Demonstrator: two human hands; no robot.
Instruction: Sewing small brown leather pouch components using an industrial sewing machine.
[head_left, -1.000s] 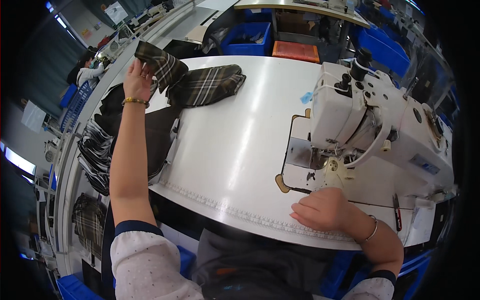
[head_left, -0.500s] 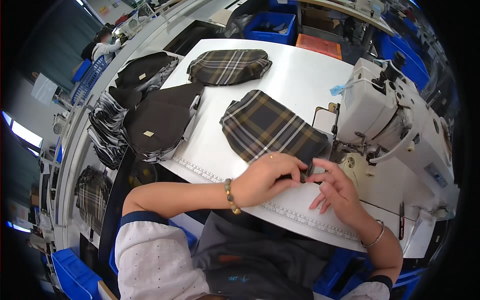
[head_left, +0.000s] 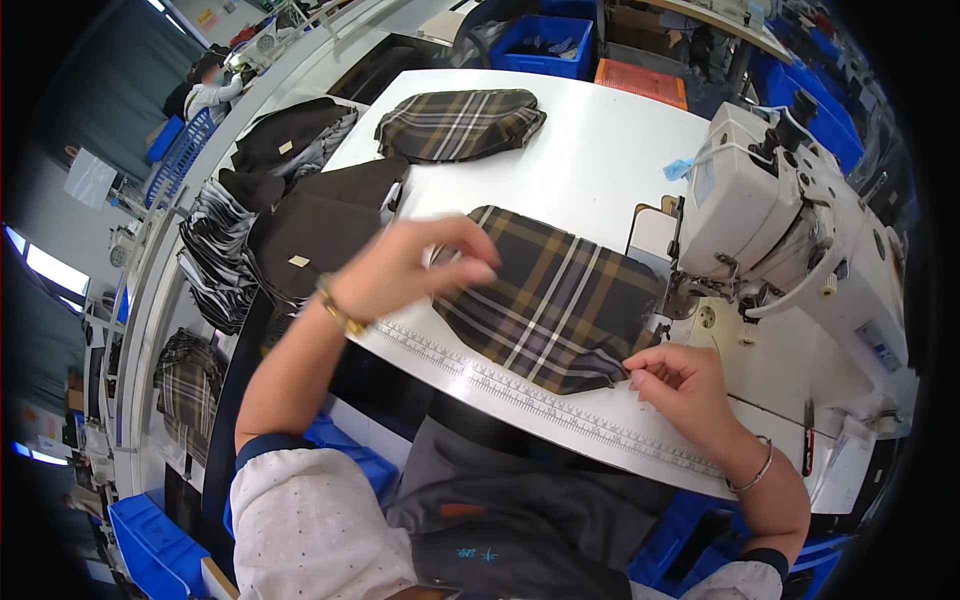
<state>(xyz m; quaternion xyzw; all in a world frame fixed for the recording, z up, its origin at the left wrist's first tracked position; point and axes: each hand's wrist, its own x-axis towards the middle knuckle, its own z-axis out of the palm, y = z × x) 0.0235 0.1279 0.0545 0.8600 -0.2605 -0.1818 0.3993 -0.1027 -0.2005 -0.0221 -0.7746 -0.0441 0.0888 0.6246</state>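
At our far left, a bundle of plaid cloth (head_left: 190, 385) sits low beside the rails, with a blue bin (head_left: 150, 545) below it. Next comes a thick stack of dark and pale layers (head_left: 208, 265), and against it lie flat dark pieces (head_left: 330, 225), one bearing a small pale tag (head_left: 299, 262), reaching onto the left end of the white counter (head_left: 590, 150). Our left hand (head_left: 425, 265), slightly blurred, is raised over the left edge of the near plaid piece (head_left: 545, 300), thumb and fingers curved with a gap between them and nothing visible in the grasp; whether it touches the cloth we cannot tell. Beyond it, the far plaid piece (head_left: 460, 125) lies on the counter. A printed ruler strip (head_left: 470, 375) follows the counter's front edge. The near plaid piece lies flat mid-counter, its right side next to the sewing machine (head_left: 770, 220). Our right hand (head_left: 685, 390) pinches that piece's near right corner between thumb and finger, the other fingers curled. Farther right, we see dark-and-red snips (head_left: 808, 440) lying just beside a sheet of white paper (head_left: 843, 465).
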